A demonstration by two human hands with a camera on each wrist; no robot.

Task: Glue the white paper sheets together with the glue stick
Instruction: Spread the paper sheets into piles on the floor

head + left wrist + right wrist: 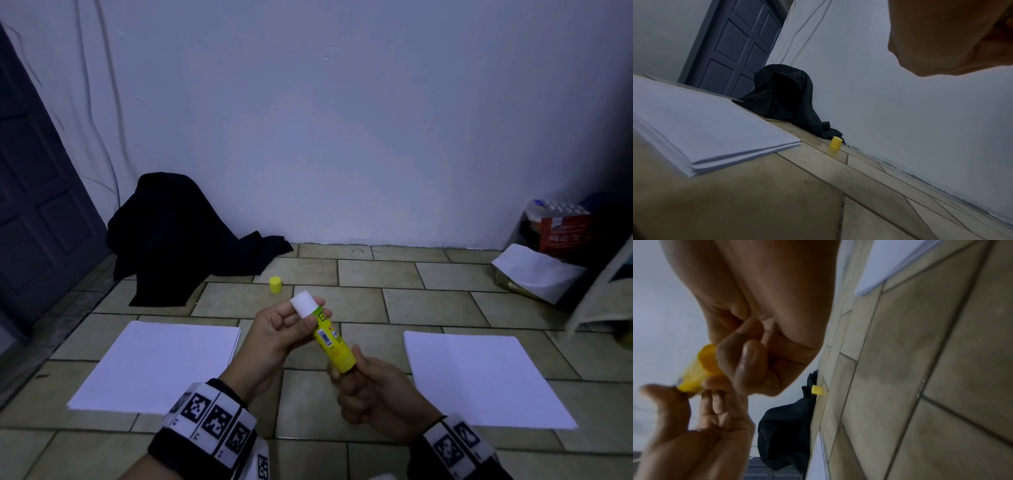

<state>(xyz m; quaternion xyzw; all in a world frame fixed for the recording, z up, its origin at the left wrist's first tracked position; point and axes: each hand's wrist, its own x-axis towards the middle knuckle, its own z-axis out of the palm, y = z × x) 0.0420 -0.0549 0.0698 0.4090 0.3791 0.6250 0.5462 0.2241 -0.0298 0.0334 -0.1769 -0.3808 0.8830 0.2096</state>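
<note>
You have bare tiled floor (359,274) open between the two paper stacks, and both your hands hover above that gap. The left stack of white sheets (161,366) lies with its near edge toward you and its right edge just left of your wrist; the right stack (486,377) lies well apart on the other side. Beyond, the yellow cap (275,284) stands upright on a tile, close to the black cloth (185,236) heaped against the wall. Your left hand (277,332) is raised, thumb and fingertips pinching the top of the glue stick (330,341) just under its exposed white glue. Your right hand (373,387) curls its fingers round the stick's base, thumb up along the yellow barrel. The stick tilts away from you and leftward. Its label shows a barcode; the lettering is too small to read. The red box (565,236) at the far right carries print you cannot make out.
</note>
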